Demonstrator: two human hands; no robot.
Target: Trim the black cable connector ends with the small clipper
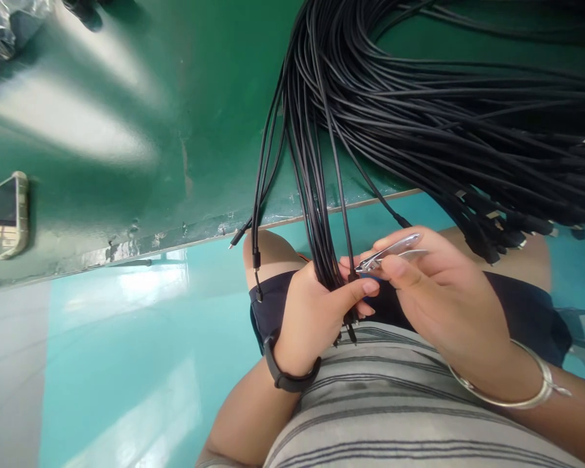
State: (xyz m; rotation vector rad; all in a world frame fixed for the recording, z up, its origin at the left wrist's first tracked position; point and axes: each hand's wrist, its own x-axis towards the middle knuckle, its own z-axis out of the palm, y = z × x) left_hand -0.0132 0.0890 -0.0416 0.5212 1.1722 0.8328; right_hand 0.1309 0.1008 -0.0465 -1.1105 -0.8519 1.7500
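Observation:
My left hand (316, 312) is closed around several black cables (316, 214), whose plug ends poke out below the fingers. Between the thumb and fingers of my right hand (433, 292) is a silver nail clipper (400, 246). Its jaws touch or lie close against one cable near its connector, just above my left thumb; whether they bite on anything is too small to tell. A few other cables hang to the left of my left hand, ending in a black plug (257, 260) over my lap.
A large bundle of black cables (394, 110) lies across the green table (214, 117), its connectors (497, 227) hanging over the front edge at right. A mobile phone (8, 214) rests near the left edge. Clear plastic wrapping (10, 32) sits at top left.

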